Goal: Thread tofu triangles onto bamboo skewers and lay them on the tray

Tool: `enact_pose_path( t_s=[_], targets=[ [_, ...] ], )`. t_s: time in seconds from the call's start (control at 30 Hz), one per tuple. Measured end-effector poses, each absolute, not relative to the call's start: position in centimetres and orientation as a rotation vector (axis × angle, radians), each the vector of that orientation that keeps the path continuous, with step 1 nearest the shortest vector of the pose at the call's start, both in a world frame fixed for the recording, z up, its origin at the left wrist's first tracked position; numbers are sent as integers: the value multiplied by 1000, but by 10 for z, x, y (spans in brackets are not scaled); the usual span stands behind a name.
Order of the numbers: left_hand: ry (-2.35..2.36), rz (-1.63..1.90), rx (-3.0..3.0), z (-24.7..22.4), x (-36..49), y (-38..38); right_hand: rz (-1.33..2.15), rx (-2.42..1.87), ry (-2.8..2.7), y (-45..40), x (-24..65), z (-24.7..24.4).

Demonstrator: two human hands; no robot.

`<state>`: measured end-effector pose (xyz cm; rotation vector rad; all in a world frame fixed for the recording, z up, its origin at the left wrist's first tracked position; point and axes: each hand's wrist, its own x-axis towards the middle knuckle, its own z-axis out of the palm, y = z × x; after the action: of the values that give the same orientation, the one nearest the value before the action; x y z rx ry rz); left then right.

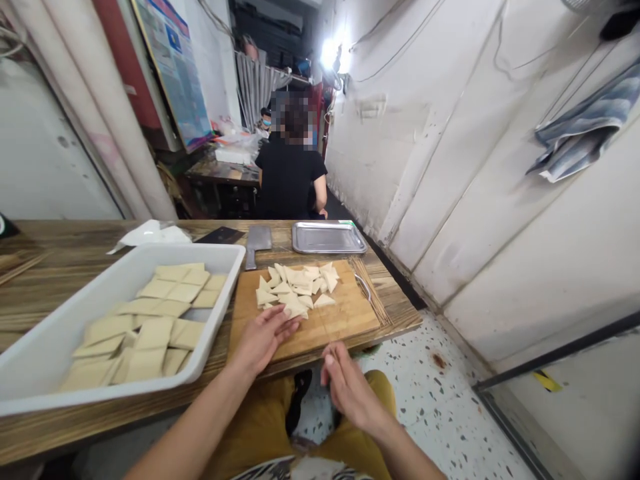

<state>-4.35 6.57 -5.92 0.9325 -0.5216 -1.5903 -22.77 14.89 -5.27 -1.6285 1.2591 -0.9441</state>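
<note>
A loose pile of pale triangular tofu-sheet pieces (303,280) lies on a wooden cutting board (340,327). At the near edge of the pile is my left hand (265,337), its fingers stretched out and the tips against a triangle (296,307). My right hand (347,383) hangs just off the board's front edge, above my lap. Its fingers are pressed together in a pinch; whatever they may hold does not show. Thin bamboo skewers (375,293) lie along the board's right side, next to a curved metal handle (363,287).
Left of the board, a white tub (217,333) holds square tofu sheets (150,343). A cleaver (259,241) and a metal tray (327,238) lie behind the board. White plastic (153,233) sits at the back left. Beyond the table, a person in black (290,177) faces away.
</note>
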Motion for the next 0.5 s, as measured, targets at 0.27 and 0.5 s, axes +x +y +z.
enact_pose_path(
  t_s=[0.27, 0.5],
  targets=[
    [-405, -1639, 909, -70, -36, 57, -773, -1186, 1034, 148, -215, -74],
    [-397, -1614, 882, -73, -37, 57, -806, -1332, 1137, 142, -213, -82]
  ],
)
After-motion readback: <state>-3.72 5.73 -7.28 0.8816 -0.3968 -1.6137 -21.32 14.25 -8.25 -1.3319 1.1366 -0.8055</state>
